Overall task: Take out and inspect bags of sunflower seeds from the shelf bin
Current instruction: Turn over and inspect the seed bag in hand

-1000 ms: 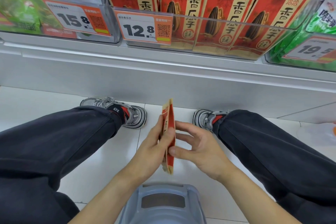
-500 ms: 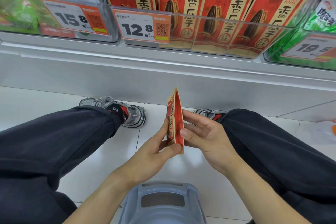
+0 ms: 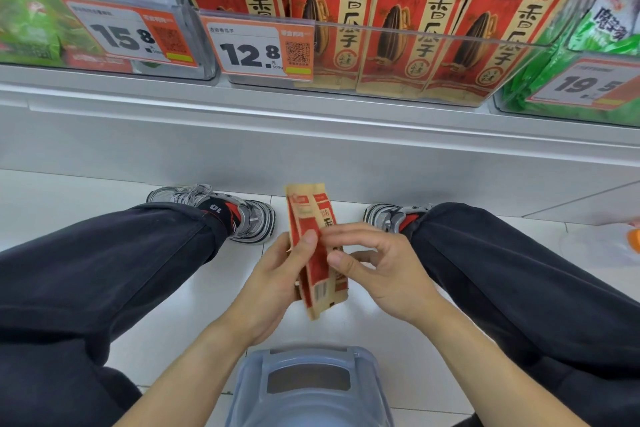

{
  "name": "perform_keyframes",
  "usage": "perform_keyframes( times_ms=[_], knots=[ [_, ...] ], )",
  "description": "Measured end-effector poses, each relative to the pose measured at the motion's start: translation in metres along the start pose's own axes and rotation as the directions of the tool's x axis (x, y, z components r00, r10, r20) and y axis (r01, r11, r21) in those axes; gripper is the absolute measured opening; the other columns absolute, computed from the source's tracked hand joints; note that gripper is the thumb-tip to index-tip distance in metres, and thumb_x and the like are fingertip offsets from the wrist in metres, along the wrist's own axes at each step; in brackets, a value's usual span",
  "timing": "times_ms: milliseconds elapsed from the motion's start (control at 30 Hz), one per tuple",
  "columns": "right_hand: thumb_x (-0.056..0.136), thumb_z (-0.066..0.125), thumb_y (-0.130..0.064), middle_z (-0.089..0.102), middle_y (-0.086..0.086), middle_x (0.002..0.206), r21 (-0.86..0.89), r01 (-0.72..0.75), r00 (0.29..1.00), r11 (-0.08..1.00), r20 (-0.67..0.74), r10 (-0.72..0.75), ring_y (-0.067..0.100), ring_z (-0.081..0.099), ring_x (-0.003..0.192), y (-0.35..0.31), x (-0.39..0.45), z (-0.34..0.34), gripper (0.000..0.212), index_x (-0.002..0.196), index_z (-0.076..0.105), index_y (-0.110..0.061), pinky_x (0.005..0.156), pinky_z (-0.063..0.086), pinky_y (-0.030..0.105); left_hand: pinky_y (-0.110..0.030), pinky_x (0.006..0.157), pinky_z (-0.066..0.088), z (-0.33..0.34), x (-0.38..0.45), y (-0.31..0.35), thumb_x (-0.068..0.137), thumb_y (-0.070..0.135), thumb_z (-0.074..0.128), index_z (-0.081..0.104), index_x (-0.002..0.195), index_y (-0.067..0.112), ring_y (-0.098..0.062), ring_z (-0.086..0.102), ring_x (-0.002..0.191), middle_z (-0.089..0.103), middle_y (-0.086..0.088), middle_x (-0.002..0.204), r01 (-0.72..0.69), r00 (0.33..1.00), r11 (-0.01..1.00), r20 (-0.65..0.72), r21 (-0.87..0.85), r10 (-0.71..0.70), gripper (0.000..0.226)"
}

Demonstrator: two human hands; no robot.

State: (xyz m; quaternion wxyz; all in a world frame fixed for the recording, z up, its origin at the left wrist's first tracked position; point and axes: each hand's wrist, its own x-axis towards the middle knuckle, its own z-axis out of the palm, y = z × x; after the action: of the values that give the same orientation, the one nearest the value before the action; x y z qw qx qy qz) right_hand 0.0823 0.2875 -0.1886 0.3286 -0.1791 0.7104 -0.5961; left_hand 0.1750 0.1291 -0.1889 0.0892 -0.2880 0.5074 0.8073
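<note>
Seed bag (image 3: pixel 317 250) held edge-on above floor tiles (image 3: pixel 194 291), between the knees, below the shelf bin (image 3: pixel 398 42). Left hand (image 3: pixel 277 282) grips it, thumb across; right hand (image 3: pixel 377 267) pinches its right edge. Stool (image 3: pixel 308 388) just below the bag; shoes (image 3: pixel 242 215) flank it.

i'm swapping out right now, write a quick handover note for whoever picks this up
Left hand: holds the bag of sunflower seeds edge-on, thumb on its front.
Right hand: fingers curled at the bag's right side, pinching it.
Bag sits between the knees, above the floor, out of the shelf bin.
Bin holds several more red bags standing upright behind the 12.8 price tag.
Done: one bag taken out, inspection under way.
Left: finish checking this bag, then the ones in the bin.
</note>
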Motion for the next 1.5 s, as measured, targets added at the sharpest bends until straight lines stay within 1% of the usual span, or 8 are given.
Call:
perform_keyframes(
  times_ms=[167, 333, 533, 800, 1200, 1300, 1400, 1500],
  knots=[
    [0.087, 0.075, -0.027, 0.072, -0.007, 0.112, -0.029, -0.086, 0.988, 0.996, -0.134, 0.081, 0.013, 0.069, 0.104, 0.002, 0.004, 0.003, 0.018, 0.105, 0.075, -0.027, 0.089, 0.060, 0.041, -0.027, 0.082, 0.060, -0.001, 0.004, -0.007, 0.094, 0.048, 0.042, 0.068, 0.116, 0.016, -0.022, 0.075, 0.099, 0.079, -0.003, 0.104, -0.085, 0.982, 0.983, -0.150, 0.164, 0.110, 0.046],
    [0.093, 0.070, -0.027, 0.073, -0.006, 0.114, 0.044, -0.250, 0.964, 0.967, -0.085, 0.253, 0.009, 0.071, 0.102, -0.002, 0.006, -0.002, 0.034, 0.126, 0.061, -0.022, 0.086, 0.061, 0.032, -0.027, 0.078, 0.061, 0.000, 0.005, -0.008, 0.104, 0.042, 0.033, 0.070, 0.114, 0.013, -0.022, 0.076, 0.091, 0.079, -0.007, 0.098, -0.059, 0.991, 0.975, -0.106, 0.212, 0.083, 0.048],
    [0.092, 0.072, -0.022, 0.078, 0.001, 0.094, -0.003, -0.238, 0.970, 0.971, -0.055, 0.238, 0.019, 0.076, 0.087, -0.004, 0.004, 0.006, 0.020, 0.111, 0.067, -0.022, 0.079, 0.063, 0.035, -0.035, 0.078, 0.060, -0.003, 0.007, -0.014, 0.103, 0.023, 0.053, 0.056, 0.122, 0.035, -0.014, 0.073, 0.091, 0.075, 0.003, 0.100, -0.117, 0.933, 0.927, -0.281, 0.357, 0.226, 0.023],
    [0.080, 0.085, -0.025, 0.077, -0.010, 0.096, -0.108, -0.156, 0.988, 0.982, 0.006, 0.157, 0.016, 0.072, 0.086, -0.009, -0.001, 0.006, 0.023, 0.102, 0.076, -0.027, 0.079, 0.062, 0.037, -0.012, 0.071, 0.052, 0.002, 0.004, -0.008, 0.098, 0.032, 0.061, 0.060, 0.115, 0.044, 0.002, 0.069, 0.092, 0.072, 0.025, 0.099, -0.186, 0.925, 0.860, -0.210, 0.475, 0.316, 0.021],
    [0.078, 0.086, -0.029, 0.077, -0.011, 0.094, -0.127, -0.125, 0.992, 0.984, 0.005, 0.127, 0.017, 0.073, 0.082, -0.009, -0.004, 0.008, 0.022, 0.099, 0.078, -0.031, 0.076, 0.063, 0.037, -0.036, 0.069, 0.053, 0.000, 0.006, -0.018, 0.107, 0.041, 0.031, 0.058, 0.113, 0.025, -0.009, 0.067, 0.073, 0.071, 0.007, 0.078, -0.182, 0.920, 0.722, -0.144, 0.667, 0.366, 0.031],
    [0.079, 0.086, -0.026, 0.078, -0.011, 0.094, -0.106, -0.127, 0.992, 0.986, -0.024, 0.126, 0.018, 0.073, 0.080, -0.008, -0.004, 0.007, 0.020, 0.098, 0.078, -0.030, 0.075, 0.063, 0.035, -0.033, 0.076, 0.056, -0.001, 0.006, -0.017, 0.100, 0.050, 0.036, 0.057, 0.127, 0.026, -0.006, 0.069, 0.083, 0.073, 0.010, 0.091, -0.177, 0.937, 0.741, -0.118, 0.648, 0.328, 0.042],
    [0.083, 0.082, -0.019, 0.079, -0.008, 0.095, -0.016, -0.143, 0.984, 0.990, -0.111, 0.140, 0.019, 0.075, 0.081, -0.008, 0.000, 0.002, 0.018, 0.101, 0.078, -0.021, 0.076, 0.063, 0.037, -0.032, 0.088, 0.058, -0.002, 0.006, -0.017, 0.097, 0.056, 0.045, 0.029, 0.156, 0.036, 0.000, 0.067, 0.102, 0.068, 0.017, 0.116, -0.160, 0.968, 0.784, -0.062, 0.600, 0.245, 0.064],
    [0.084, 0.080, -0.011, 0.080, 0.003, 0.096, 0.159, -0.145, 0.956, 0.977, -0.231, 0.180, 0.027, 0.077, 0.085, -0.010, 0.004, -0.004, 0.020, 0.103, 0.077, -0.010, 0.073, 0.064, 0.042, -0.035, 0.092, 0.058, 0.000, 0.004, -0.021, 0.092, 0.059, 0.057, 0.012, 0.151, 0.056, -0.002, 0.065, 0.111, 0.064, 0.020, 0.125, -0.184, 0.980, 0.809, 0.044, 0.558, 0.192, 0.074]
  ],
)
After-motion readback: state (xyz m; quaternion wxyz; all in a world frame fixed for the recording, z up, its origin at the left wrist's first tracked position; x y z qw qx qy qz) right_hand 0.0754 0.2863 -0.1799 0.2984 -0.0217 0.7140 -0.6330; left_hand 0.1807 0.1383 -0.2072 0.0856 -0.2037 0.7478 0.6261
